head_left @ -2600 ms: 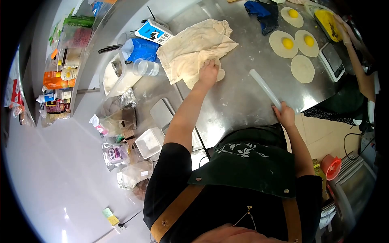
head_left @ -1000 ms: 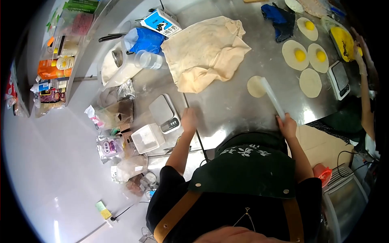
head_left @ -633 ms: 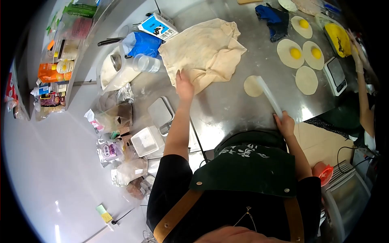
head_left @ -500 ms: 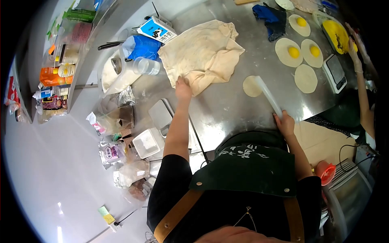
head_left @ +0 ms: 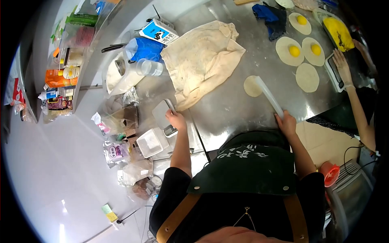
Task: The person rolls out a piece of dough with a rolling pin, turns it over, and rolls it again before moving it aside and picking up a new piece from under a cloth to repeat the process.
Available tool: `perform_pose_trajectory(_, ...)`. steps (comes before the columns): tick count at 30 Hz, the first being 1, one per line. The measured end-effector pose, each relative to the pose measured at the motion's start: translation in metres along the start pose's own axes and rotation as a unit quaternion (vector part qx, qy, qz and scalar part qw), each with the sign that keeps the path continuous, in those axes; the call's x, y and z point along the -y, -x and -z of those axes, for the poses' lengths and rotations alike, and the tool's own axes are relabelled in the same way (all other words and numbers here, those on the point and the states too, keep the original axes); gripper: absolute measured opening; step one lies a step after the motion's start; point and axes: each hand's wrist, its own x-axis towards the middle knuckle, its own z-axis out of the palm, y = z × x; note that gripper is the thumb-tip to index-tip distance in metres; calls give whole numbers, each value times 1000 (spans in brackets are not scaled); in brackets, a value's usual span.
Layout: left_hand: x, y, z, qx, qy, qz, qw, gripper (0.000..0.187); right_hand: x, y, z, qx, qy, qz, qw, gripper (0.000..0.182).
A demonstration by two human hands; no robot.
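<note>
Worktop (head_left: 227,111), right hand (head_left: 287,122) clasping rolling pin (head_left: 270,96), slanted forward-left, left hand (head_left: 177,120), hold unclear

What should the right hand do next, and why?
Probably nudge the pin over the near dough circle: the right hand grips one end, the other is at that circle's edge, and it looks smaller than the bare circle farther right.

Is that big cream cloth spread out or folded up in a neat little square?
Spread out, but rumpled. The cloth covers a wide patch of the metal table, with creases and loose folds in it.
</note>
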Motion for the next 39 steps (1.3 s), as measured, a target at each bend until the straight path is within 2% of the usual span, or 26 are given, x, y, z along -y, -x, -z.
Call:
perform_pose_trajectory(2,-33,23,5,-25,-2,33,999,25,-2,1,-2,-11,-3,12,1000,38)
perform_pose_trajectory(4,-80,46,2,41,110,14,993,29,-6,3,-3,-14,-9,13,1000,38)
perform_pose_trajectory(5,-109,58,-2,76,109,-52,990,28,-6,2,-4,-15,-15,10,1000,38)
perform_pose_trajectory(6,-124,73,-22,118,185,-24,975,23,-6,2,-4,-16,-21,7,1000,38)
perform_pose_trajectory(7,-162,75,-22,208,230,-38,950,19,-5,3,-5,-16,-27,0,1000,37)
perform_pose_trajectory(9,-192,85,-57,332,202,-116,914,24,-5,2,-5,-20,-39,-17,999,37)
perform_pose_trajectory(12,-246,92,-93,388,262,-16,883,34,-3,1,-5,-36,-53,-37,997,37)
perform_pose_trajectory(15,-288,90,-102,405,259,163,861,41,-1,2,-4,-65,-68,-54,994,36)
perform_pose_trajectory(18,-306,88,-103,427,173,85,883,38,2,3,-3,-96,-87,-73,989,35)
perform_pose_trajectory(21,-312,82,-113,498,87,-75,859,34,1,4,-4,-124,-105,-82,983,35)
perform_pose_trajectory(24,-330,67,-140,440,132,-278,844,33,1,3,-2,-135,-115,-88,980,36)
perform_pose_trajectory(26,-349,50,-175,431,160,-248,853,32,2,4,-1,-126,-119,-95,980,36)
perform_pose_trajectory(29,-369,16,-206,430,113,-185,876,29,4,2,1,-120,-127,-100,980,37)
perform_pose_trajectory(31,-374,6,-212,419,131,-123,890,28,5,0,4,-133,-137,-93,977,37)
perform_pose_trajectory(34,-365,26,-193,426,157,-95,886,24,4,2,-1,-126,-133,-127,975,37)
perform_pose_trajectory(36,-347,56,-179,409,177,-153,882,29,0,3,-4,-125,-130,-126,975,36)
perform_pose_trajectory(39,-326,110,-145,460,203,-212,838,26,1,0,-1,-129,-132,-106,977,35)
